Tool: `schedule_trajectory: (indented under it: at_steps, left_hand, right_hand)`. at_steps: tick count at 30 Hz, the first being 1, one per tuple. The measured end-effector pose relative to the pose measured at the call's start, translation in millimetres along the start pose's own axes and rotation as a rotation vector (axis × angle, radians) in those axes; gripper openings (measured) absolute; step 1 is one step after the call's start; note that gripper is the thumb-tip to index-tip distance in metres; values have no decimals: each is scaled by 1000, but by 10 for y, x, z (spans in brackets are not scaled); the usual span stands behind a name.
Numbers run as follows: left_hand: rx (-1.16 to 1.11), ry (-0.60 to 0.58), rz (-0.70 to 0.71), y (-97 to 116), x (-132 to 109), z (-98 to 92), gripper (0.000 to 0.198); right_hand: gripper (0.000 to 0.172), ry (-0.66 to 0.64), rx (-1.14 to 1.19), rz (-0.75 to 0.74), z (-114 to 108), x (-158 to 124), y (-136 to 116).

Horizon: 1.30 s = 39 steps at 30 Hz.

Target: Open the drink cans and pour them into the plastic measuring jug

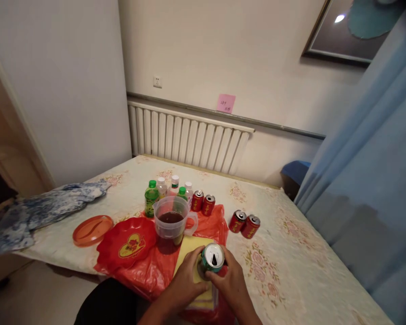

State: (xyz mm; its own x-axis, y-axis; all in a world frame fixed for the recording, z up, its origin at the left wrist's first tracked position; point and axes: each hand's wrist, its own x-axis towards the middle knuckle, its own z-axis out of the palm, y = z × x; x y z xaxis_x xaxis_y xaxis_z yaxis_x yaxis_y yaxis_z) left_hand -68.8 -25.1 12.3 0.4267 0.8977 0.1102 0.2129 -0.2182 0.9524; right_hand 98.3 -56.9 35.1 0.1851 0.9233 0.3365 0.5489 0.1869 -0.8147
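Observation:
Between my two hands is a green drink can, its top turned toward me with the mouth hole open. My left hand wraps its left side, and my right hand grips the right side with the thumb across the front. Beneath the can lies a yellow cloth on a red plastic sheet. Just beyond stands a clear plastic measuring jug partly filled with dark brown liquid. A red scalloped plate sits left of the jug.
Behind the jug stand several bottles, including a green-capped bottle, and two red cans. Two more red cans stand to the right on the floral tablecloth. An orange lid and crumpled blue-white fabric lie left.

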Motion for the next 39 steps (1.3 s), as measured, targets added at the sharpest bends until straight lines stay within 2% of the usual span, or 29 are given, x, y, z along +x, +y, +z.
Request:
schedule_trajectory:
  at_steps: [3,8,13,16,18,21,23,27,31,36,39]
  left_hand:
    - [-21,30,23,78,-23,-92,85]
    - [-75,65,112,-5,-63,-184,70]
    - [-11,222,111,-54,-307,-348,63]
    - [36,396,37,-20,-489,-577,61]
    - [59,589,-13,1,-547,-778,61]
    - [85,893,-131,8,-484,-1100,68]
    - [84,995,-189,-10,-356,-1293,69]
    - [41,1064,-228,-109,-15,-1569,65]
    - [51,1103,-214,-304,280,-1711,64]
    - [80,1051,-153,-650,451,-1806,62]
    - [113,992,-134,-844,479,-1852,60]
  right_hand:
    - [57,-57,44,43,54,-7,-154]
    - [64,-134,73,81,184,-28,-323]
    - [70,-208,139,94,348,-43,-357]
    - [69,-180,191,119,369,15,-283]
    - [60,-145,232,141,355,87,-208]
    - [51,-120,276,212,344,205,-107]
    - [50,-115,291,254,361,272,-78]
    - [51,-73,271,270,437,378,-125]
    - [53,-34,225,251,533,495,-175]
    - [53,113,198,218,691,696,-65]
    - [52,53,281,175,798,838,-34]
